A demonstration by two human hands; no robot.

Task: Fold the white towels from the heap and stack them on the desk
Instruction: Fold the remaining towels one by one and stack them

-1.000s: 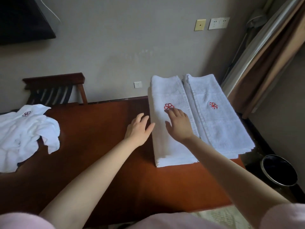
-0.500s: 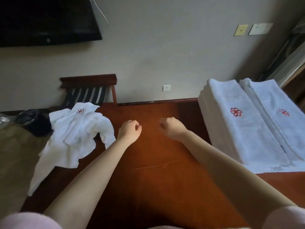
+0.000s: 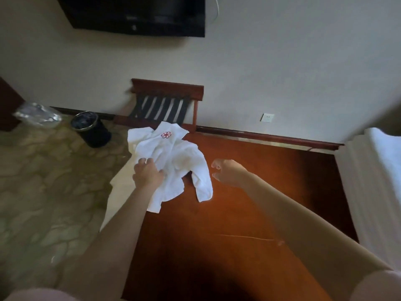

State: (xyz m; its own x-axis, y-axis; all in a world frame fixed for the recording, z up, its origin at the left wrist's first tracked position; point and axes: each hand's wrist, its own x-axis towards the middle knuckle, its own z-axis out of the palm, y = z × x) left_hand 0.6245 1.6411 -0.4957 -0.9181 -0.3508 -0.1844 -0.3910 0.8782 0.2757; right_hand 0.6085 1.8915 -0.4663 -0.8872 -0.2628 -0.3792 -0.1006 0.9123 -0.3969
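A crumpled white towel (image 3: 173, 161) with a red flower logo lies on the left end of the reddish-brown desk (image 3: 260, 192), partly hanging over its left edge. My left hand (image 3: 147, 173) sits on the towel's left part, fingers curled into the cloth. My right hand (image 3: 227, 172) hovers just right of the towel, fingers loosely bent, holding nothing. The stack of folded white towels (image 3: 379, 170) stands at the desk's right end, cut off by the frame edge.
Behind the towel a wooden luggage rack (image 3: 167, 105) stands against the wall. On the patterned carpet to the left are a black bin (image 3: 91, 131) and a clear plastic bag (image 3: 36, 114). A dark TV (image 3: 134, 14) hangs above, a wall socket (image 3: 267, 117) sits low.
Both hands left the folded stack and swung left across the desk. My left hand has reached the crumpled towel and taken hold; my right hand has loosened from a fist beside it.
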